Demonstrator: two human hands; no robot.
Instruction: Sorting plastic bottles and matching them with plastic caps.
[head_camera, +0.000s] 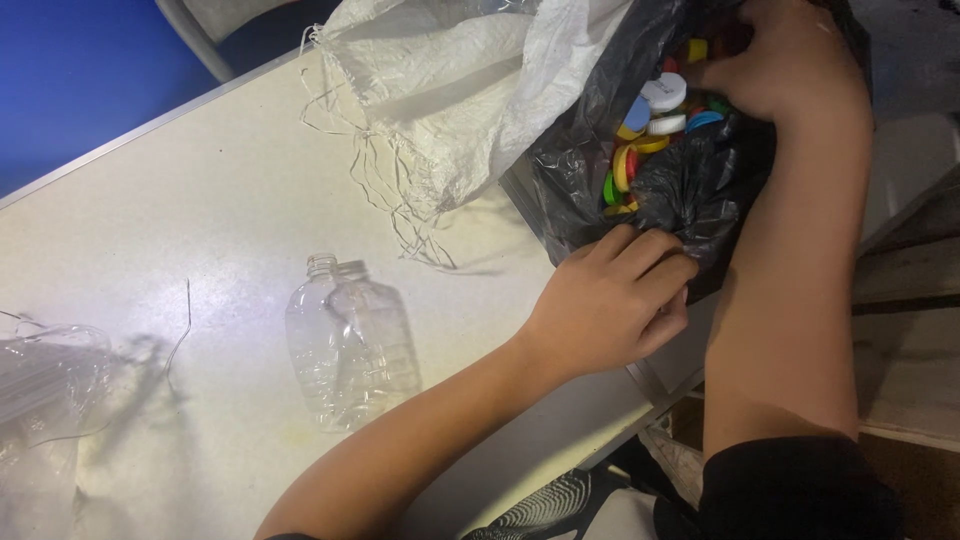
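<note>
A black plastic bag (700, 190) lies open at the table's right edge, filled with several coloured bottle caps (650, 130). My left hand (610, 300) pinches the bag's near rim. My right hand (790, 60) reaches into the bag's far side among the caps; whether it holds one is hidden. A clear, squashed plastic bottle (350, 340) without a cap lies on the white table (200, 200) to the left of my left hand.
A white woven sack (450, 90) with frayed threads lies behind the black bag. Crumpled clear plastic (45, 380) sits at the table's left edge. The table's front edge runs diagonally past my left forearm, with wooden boards (910, 330) at the right.
</note>
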